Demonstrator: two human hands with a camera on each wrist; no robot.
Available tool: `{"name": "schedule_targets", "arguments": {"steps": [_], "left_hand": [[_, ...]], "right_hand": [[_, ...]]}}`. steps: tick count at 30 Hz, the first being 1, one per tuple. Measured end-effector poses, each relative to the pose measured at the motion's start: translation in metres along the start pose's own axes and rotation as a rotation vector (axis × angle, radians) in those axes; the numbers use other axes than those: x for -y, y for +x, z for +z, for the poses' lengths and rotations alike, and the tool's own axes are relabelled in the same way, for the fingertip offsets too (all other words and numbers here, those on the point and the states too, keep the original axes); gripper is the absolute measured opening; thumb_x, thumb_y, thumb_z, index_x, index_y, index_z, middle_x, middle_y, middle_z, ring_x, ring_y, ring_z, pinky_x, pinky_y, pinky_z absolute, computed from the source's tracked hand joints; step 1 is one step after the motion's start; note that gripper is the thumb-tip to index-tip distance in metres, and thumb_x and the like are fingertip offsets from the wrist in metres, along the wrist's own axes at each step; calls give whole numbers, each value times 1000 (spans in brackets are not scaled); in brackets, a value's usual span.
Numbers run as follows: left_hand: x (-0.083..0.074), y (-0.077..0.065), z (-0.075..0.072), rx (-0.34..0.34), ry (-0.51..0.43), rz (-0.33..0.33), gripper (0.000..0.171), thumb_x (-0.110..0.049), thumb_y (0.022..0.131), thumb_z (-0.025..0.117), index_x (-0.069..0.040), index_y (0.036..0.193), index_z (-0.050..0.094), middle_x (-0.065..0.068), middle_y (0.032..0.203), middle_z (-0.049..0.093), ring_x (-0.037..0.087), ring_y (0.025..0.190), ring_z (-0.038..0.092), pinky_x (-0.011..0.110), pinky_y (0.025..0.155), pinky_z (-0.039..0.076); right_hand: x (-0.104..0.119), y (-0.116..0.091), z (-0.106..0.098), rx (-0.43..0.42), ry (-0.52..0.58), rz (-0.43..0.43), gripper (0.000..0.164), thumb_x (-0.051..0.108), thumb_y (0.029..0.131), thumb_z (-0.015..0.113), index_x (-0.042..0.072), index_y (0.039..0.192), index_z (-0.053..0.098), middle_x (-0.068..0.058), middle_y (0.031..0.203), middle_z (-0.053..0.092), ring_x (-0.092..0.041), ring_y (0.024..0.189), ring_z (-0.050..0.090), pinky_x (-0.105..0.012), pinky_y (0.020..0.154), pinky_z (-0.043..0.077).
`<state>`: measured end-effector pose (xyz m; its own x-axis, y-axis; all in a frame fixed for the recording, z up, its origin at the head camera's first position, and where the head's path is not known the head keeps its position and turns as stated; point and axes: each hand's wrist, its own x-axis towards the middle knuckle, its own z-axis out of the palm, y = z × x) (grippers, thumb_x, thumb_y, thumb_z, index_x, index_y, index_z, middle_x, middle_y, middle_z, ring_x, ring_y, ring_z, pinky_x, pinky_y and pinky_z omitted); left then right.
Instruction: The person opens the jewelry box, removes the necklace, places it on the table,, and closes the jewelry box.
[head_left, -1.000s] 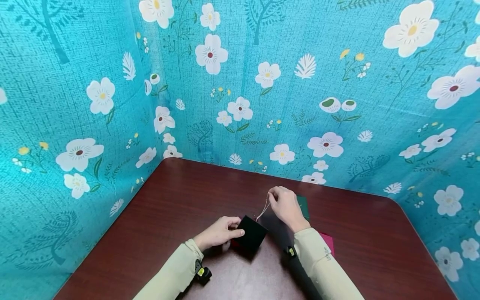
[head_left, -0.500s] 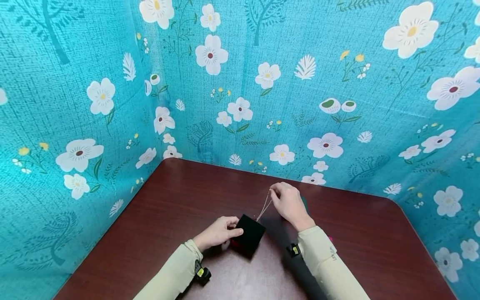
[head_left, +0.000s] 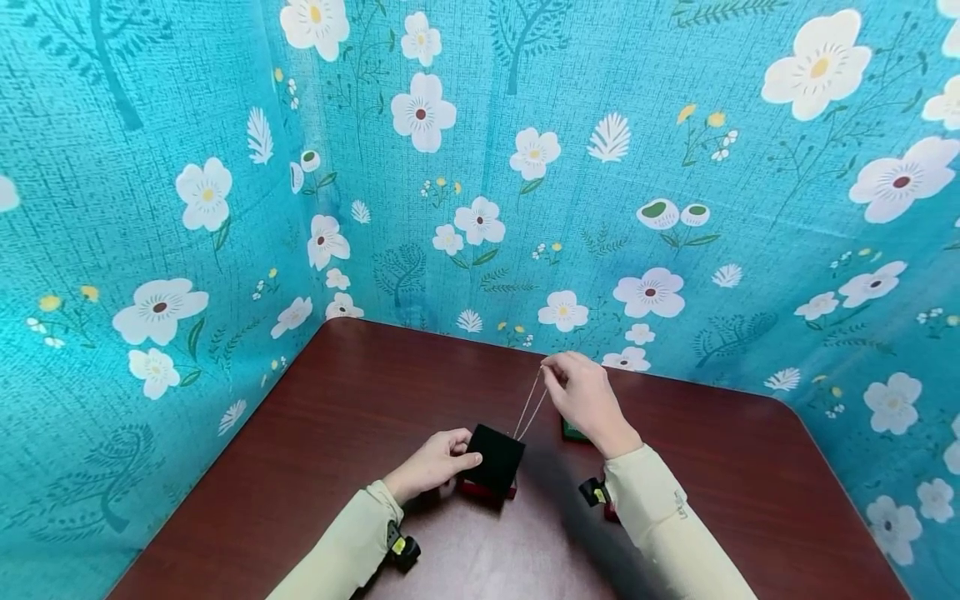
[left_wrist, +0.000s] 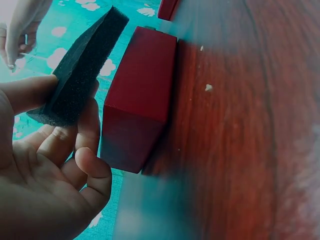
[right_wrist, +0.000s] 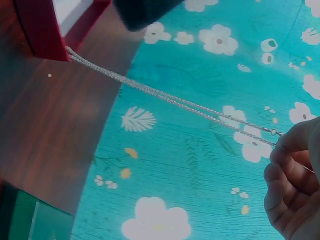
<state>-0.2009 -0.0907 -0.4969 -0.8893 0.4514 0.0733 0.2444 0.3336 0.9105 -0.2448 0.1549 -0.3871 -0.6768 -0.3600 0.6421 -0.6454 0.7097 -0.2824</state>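
Observation:
My left hand (head_left: 429, 463) pinches a square black foam pad (head_left: 497, 457) between thumb and fingers, holding it tilted over a small red box (left_wrist: 140, 80). In the left wrist view the foam is above and beside the box, which sits on the table. My right hand (head_left: 588, 402) is raised to the right and pinches the clasp end of a thin silver chain necklace (right_wrist: 150, 90). The doubled chain slants down to the rim of the red box, where its lower end is hidden. Part of the box's white inside shows in the right wrist view.
A green box (head_left: 573, 431) lies on the dark red wooden table (head_left: 375, 383), partly behind my right hand. Another red item (head_left: 611, 509) is mostly covered by my right sleeve. Flowered blue cloth (head_left: 465, 275) hangs around the table's back and sides.
My right hand has risen and moved slightly away to the right, drawing more of the chain out above the box. The foam pad in my left hand has shifted a little left and turned.

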Motion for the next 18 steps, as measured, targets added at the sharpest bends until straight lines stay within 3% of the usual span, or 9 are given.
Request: {"name": "schedule_targets", "arguments": {"steps": [15,18], "left_hand": [[0,-1,-5,-69,-5,-25,35,-16,89,63,-5,75,33,-6,62,22,6,49,27,21,52,27],[-17,-6,-8,-78,-13,-16,35,-11,89,62,4,77,33,-5,62,22,6,49,27,21,52,27]], "right_hand": [[11,12,-27,-59,1,-79,8,4,85,68,5,93,70,-3,78,61,-12,65,49,-29,57,45],[14,13,-32,-80,3,-95,9,4,84,68,6,92,70,-3,78,61,-11,65,51,-29,57,45]]}}
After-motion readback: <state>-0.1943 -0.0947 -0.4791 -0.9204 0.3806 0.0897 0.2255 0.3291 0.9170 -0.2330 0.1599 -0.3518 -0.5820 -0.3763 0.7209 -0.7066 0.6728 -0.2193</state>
